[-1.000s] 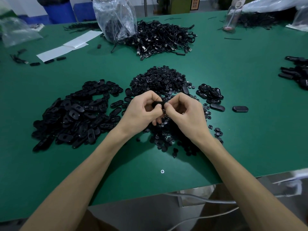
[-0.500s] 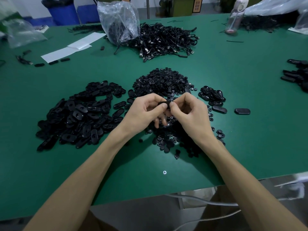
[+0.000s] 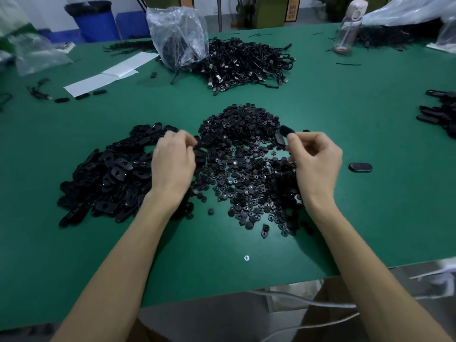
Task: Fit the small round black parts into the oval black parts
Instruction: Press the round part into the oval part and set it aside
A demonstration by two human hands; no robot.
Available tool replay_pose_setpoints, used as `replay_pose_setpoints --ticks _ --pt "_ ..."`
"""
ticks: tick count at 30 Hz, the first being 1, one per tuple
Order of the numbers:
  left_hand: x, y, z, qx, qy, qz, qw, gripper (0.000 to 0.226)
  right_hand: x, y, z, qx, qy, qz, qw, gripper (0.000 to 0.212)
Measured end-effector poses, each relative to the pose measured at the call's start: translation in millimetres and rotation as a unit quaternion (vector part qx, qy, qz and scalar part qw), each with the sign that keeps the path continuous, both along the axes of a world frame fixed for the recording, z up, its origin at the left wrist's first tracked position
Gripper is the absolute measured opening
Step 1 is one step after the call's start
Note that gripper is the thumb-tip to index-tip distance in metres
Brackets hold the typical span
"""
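Note:
A heap of small round black parts [image 3: 241,154] lies mid-table. Left of it is a pile of oval black parts [image 3: 111,174]. My right hand [image 3: 317,161] hovers over the round heap's right edge and pinches a blurred oval part [image 3: 287,130] at its fingertips. My left hand [image 3: 172,161] is above the right edge of the oval pile, back to the camera, fingers loosely curled with nothing seen in them. A single oval part [image 3: 360,167] lies on the green table [image 3: 246,280] to the right of my right hand.
A tangle of black cables [image 3: 246,62] and a clear plastic bag [image 3: 177,35] sit at the back. More black parts [image 3: 441,112] lie at the right edge, white paper sheets [image 3: 108,75] at the back left, a bottle [image 3: 348,28] far right.
My hands were pressed together on one oval part over the round heap. They have parted: the right carries the oval part to the right, the left has moved left over the oval pile.

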State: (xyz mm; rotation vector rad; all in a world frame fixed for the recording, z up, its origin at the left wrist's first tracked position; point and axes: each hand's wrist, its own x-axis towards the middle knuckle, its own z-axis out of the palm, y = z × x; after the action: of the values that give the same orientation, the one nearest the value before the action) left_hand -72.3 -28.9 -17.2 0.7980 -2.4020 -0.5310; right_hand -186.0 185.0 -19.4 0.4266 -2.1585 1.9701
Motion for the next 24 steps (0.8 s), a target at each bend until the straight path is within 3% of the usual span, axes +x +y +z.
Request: replay_pose_setpoints --ticks 3,9,17,24 --pt "1 -8 -4 -0.064 -0.090 0.018 0.994 0.015 -7 2 -3 0.061 0.031 -0.062 0.996 0.008" --pt "-1 -2 -4 -0.102 -0.055 0.017 0.993 0.021 -14 4 -3 0.185 0.069 -0.058 0.979 0.009" --pt "-2 2 -5 -0.069 -0.086 -0.048 0.993 0.040 -46 38 8 0.304 0.075 -0.067 0.947 0.016" --pt "-3 7 -4 0.015 -0.067 -0.104 0.992 0.035 -56 48 -1 0.391 0.063 -0.048 0.917 0.020"
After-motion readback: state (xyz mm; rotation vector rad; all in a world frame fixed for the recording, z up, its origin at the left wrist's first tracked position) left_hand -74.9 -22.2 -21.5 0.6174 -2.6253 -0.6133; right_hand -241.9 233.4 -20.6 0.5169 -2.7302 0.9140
